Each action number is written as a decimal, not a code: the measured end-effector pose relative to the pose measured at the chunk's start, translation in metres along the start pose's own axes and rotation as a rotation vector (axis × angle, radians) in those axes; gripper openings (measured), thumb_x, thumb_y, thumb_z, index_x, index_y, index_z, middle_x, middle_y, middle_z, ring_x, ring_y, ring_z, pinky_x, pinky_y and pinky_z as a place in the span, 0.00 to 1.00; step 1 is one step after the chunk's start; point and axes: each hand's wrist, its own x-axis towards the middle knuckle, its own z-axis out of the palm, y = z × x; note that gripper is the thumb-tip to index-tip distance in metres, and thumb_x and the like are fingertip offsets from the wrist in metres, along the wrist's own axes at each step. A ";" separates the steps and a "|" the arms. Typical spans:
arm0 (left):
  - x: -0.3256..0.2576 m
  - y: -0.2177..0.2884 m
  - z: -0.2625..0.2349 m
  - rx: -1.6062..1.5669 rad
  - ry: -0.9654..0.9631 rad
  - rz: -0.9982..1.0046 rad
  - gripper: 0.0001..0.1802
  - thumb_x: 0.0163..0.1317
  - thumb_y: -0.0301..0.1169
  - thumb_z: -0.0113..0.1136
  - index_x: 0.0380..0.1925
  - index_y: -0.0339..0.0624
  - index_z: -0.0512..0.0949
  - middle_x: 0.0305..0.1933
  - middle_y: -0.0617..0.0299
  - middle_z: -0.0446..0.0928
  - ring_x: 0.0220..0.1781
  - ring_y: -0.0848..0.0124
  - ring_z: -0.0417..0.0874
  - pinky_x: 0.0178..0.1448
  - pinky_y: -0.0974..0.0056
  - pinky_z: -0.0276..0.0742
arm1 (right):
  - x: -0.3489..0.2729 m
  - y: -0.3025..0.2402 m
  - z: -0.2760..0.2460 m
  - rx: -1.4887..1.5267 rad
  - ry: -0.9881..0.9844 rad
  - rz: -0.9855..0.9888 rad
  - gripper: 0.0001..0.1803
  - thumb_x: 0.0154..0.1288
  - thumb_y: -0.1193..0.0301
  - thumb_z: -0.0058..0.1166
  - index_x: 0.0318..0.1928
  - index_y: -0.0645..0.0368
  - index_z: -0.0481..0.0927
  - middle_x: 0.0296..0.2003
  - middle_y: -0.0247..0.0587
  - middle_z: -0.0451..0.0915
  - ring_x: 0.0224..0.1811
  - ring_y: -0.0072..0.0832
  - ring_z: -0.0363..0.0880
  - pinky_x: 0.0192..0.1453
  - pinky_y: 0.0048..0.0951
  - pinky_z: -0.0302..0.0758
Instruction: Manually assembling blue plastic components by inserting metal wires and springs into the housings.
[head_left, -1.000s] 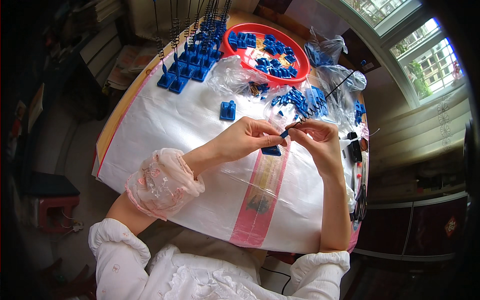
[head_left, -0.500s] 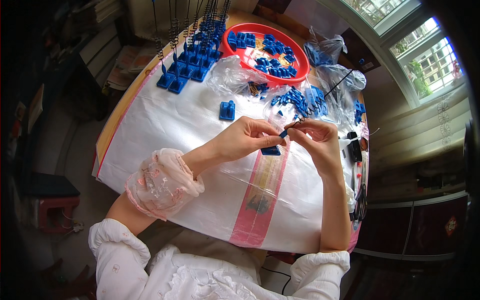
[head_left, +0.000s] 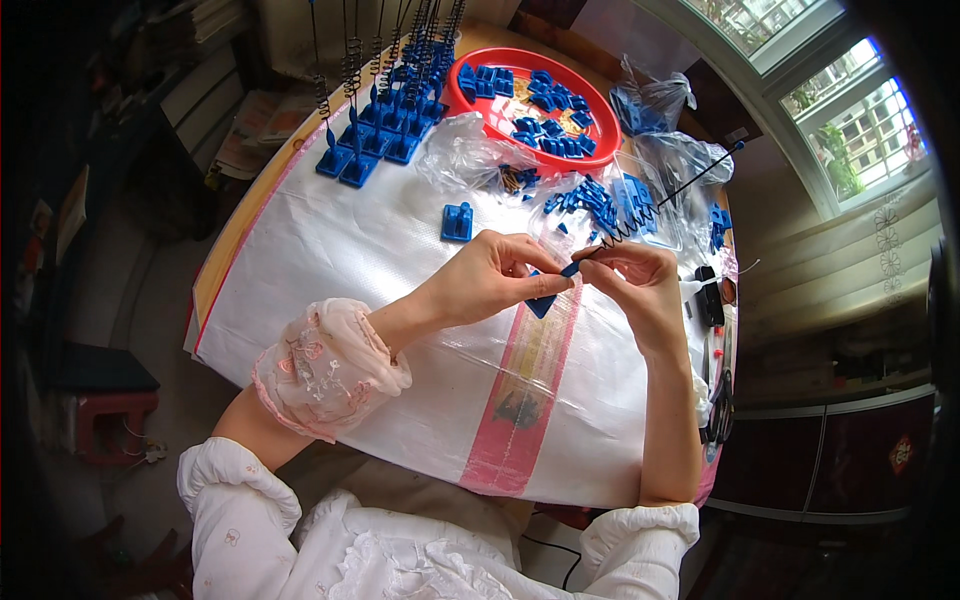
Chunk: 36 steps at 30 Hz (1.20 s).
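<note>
Newly turned blue base (head_left: 541, 304), hands (head_left: 478, 281) (head_left: 640, 288) pinching narrow neck (head_left: 571, 269) and black wire (head_left: 640, 219) (springlike coils)

Table (head_left: 284, 155): wood edge, white woven sheet (head_left: 360, 240) on top, pink-bordered band running down it. Right of table, far side: white-framed window (head_left: 770, 55), bars and greenery behind glass, bright daylight entering. Right of table, below window: pale curtain (head_left: 850, 265) with floral trim; nearer, dark red cabinet (head_left: 765, 450), red diamond ornament on door. Behind table: pale wall (head_left: 675, 35). Left of table: paper stack (head_left: 270, 125), greyish floor (head_left: 190, 430), red stool (head_left: 95, 425); dim there.
</note>
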 end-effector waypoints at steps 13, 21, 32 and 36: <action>-0.001 0.003 0.002 -0.025 0.021 -0.007 0.11 0.62 0.28 0.68 0.42 0.34 0.86 0.39 0.57 0.85 0.38 0.77 0.83 0.43 0.73 0.81 | 0.000 0.000 -0.002 0.016 -0.006 -0.006 0.06 0.58 0.77 0.65 0.37 0.63 0.89 0.31 0.35 0.87 0.32 0.14 0.77 0.39 0.20 0.72; -0.001 0.002 0.002 -0.029 -0.016 -0.014 0.12 0.64 0.31 0.67 0.43 0.34 0.85 0.38 0.59 0.85 0.39 0.78 0.83 0.44 0.73 0.79 | -0.001 -0.001 -0.003 0.004 -0.011 -0.029 0.06 0.58 0.77 0.66 0.37 0.63 0.89 0.30 0.34 0.87 0.32 0.15 0.78 0.40 0.20 0.72; -0.001 -0.001 -0.001 -0.067 -0.102 -0.056 0.14 0.69 0.34 0.61 0.46 0.36 0.84 0.44 0.60 0.84 0.47 0.75 0.83 0.54 0.70 0.77 | -0.001 -0.003 -0.002 -0.038 -0.011 -0.049 0.05 0.57 0.76 0.66 0.35 0.61 0.89 0.29 0.33 0.87 0.31 0.14 0.77 0.40 0.20 0.71; -0.001 0.000 -0.003 -0.054 -0.137 -0.113 0.14 0.70 0.35 0.59 0.47 0.38 0.84 0.45 0.64 0.84 0.48 0.77 0.83 0.56 0.70 0.76 | -0.001 -0.002 -0.001 -0.061 -0.011 -0.046 0.04 0.57 0.76 0.67 0.34 0.61 0.89 0.28 0.32 0.86 0.31 0.13 0.76 0.39 0.20 0.70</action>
